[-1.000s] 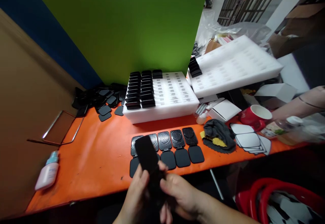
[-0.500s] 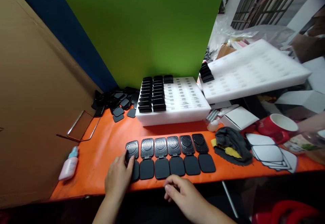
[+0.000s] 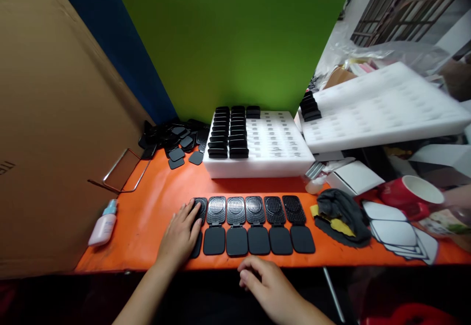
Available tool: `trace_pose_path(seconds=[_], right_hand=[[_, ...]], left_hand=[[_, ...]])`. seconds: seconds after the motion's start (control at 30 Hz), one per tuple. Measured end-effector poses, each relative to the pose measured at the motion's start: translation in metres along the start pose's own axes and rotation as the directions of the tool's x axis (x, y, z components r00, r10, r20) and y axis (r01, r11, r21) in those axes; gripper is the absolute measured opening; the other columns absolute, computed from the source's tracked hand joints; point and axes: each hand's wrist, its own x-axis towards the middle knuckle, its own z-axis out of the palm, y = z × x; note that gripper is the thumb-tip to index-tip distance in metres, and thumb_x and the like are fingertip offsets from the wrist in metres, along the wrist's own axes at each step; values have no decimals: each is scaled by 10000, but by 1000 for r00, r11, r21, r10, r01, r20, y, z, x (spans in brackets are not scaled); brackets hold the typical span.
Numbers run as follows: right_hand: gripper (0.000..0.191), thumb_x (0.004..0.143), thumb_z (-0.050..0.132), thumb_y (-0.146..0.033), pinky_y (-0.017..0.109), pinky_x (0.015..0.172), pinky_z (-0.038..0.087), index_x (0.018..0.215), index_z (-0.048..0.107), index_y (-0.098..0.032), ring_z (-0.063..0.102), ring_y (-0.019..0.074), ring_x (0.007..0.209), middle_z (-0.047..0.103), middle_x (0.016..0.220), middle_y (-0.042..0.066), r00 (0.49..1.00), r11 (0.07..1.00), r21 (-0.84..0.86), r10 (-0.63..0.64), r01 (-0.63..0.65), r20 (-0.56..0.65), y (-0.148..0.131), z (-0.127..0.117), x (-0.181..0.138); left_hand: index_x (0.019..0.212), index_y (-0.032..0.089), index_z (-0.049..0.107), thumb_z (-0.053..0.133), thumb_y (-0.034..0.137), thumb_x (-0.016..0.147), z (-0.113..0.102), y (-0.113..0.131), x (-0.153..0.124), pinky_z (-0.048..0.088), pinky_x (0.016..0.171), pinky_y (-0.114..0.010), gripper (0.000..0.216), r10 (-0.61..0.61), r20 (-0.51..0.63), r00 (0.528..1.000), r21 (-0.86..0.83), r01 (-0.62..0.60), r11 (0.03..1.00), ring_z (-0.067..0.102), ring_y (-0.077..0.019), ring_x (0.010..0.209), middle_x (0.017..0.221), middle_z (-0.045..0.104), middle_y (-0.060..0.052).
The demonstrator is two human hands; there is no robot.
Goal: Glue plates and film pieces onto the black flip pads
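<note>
A row of several opened black compact cases [image 3: 253,226] lies along the near edge of the orange table [image 3: 154,217], grilled halves up, flat lids toward me. My left hand [image 3: 181,234] rests flat on the leftmost case, fingers stretched out. My right hand [image 3: 267,285] hovers just below the table edge near the middle of the row, fingers loosely curled with nothing seen in them. Behind the row, a white foam tray [image 3: 270,148] holds closed black cases in its left columns.
A pile of loose black lids [image 3: 176,141] lies at back left beside a wire stand [image 3: 119,173]. A small pink bottle [image 3: 103,225] lies at left. A dark cloth [image 3: 340,209], mirror pieces [image 3: 395,229], a red mug [image 3: 412,195] and a second foam tray [image 3: 382,106] are at right.
A second ago both hands held one black case in front of me. It now lies at the left end of the row, my left hand flat on it and my right hand drawn back.
</note>
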Motion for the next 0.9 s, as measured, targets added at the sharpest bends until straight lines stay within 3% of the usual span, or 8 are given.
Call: trace_pose_path(seconds=[0.13, 0.4, 0.53, 0.6, 0.73, 0.9], right_hand=[[167, 864, 435, -260, 199, 640, 405, 838, 581, -182, 591, 131, 722, 641, 768, 11, 1000, 999, -39, -12, 12, 1, 0, 3, 2], [164, 854, 439, -255, 209, 656, 395, 832, 589, -194, 578, 135, 735, 642, 791, 6, 998, 987, -153, -55, 56, 16, -2, 8, 8], [182, 848, 439, -287, 226, 672, 401, 876, 597, -200, 587, 157, 766, 650, 829, 26, 997, 979, -190, -79, 78, 2, -4, 1, 8], [205, 850, 428, -315, 233, 670, 405, 883, 596, -202, 590, 165, 764, 650, 818, 33, 997, 981, -190, -62, 51, -50, -5, -4, 6], [252, 855, 396, -369, 230, 644, 411, 846, 583, -200, 593, 165, 718, 647, 754, 33, 991, 986, -165, -10, -13, -135, -5, -12, 1], [214, 812, 439, -368, 218, 626, 416, 848, 582, -212, 603, 167, 697, 662, 749, 30, 987, 977, -196, 57, -86, -148, 13, -13, -3]], left_hand=[[1315, 285, 357, 302, 394, 882, -2, 5, 1, 202, 1036, -517, 449, -75, 16, 997, 32, 74, 997, 230, -267, 1306, 1415, 319, 5], [1313, 284, 351, 298, 376, 882, -3, 5, -1, 89, 1033, -580, 444, -73, 67, 995, -14, 74, 997, 152, -267, 1328, 1426, 297, 7], [1225, 273, 459, 372, 400, 851, -9, -3, 11, 140, 1070, -467, 405, -45, 25, 999, -217, 49, 975, 234, -228, 1306, 1374, 385, -6], [1198, 238, 472, 396, 423, 833, -17, -15, 33, 231, 1056, -365, 417, -118, -57, 991, -290, 97, 952, 310, -203, 1271, 1337, 424, -34], [1271, 112, 358, 390, 437, 835, -29, -51, 106, 357, 955, -394, 545, -413, -146, 899, -310, 355, 882, 417, -267, 1182, 1265, 447, -170], [1276, 174, 352, 473, 486, 812, -30, -79, 182, 345, 921, -513, 573, -665, -131, 735, -317, 605, 731, 445, -282, 1131, 1274, 436, -126]])
